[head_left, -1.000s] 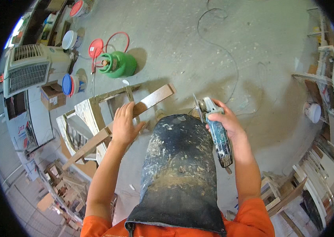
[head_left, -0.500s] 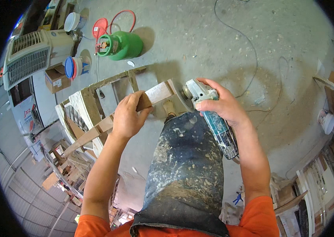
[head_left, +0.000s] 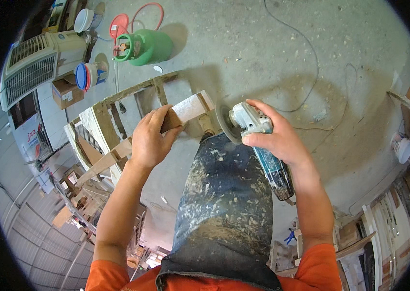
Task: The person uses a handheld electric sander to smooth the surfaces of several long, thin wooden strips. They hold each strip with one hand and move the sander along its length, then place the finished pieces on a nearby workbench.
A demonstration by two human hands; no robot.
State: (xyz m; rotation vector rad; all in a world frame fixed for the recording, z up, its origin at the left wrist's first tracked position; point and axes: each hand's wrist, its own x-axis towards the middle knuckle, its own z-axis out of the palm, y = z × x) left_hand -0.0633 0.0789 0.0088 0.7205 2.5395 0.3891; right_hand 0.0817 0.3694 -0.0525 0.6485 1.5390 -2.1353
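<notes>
My right hand (head_left: 280, 131) is closed round the head end of an angle grinder (head_left: 267, 160) with a teal and black body and a pale grey metal head. Its round disc (head_left: 225, 123) faces left, toward a short rectangular block (head_left: 188, 107). That block has a whitish face, brown sides and a brown band near its far end. My left hand (head_left: 150, 138) grips the block's near end between thumb and fingers. A narrow gap shows between the block's far end and the disc. Whether the disc is spinning cannot be told.
A worn wooden frame (head_left: 100, 128) stands to the left, with a long wooden strip near my left hand. Beyond it are a green gas cylinder (head_left: 151, 47), a lidded bucket (head_left: 91, 76), a cardboard box (head_left: 67, 93) and an air cooler (head_left: 32, 68). A cable (head_left: 306, 51) crosses the floor.
My left hand and the block have shifted slightly left, while the grinder has moved a little right and down. The gap between block and disc has widened.
</notes>
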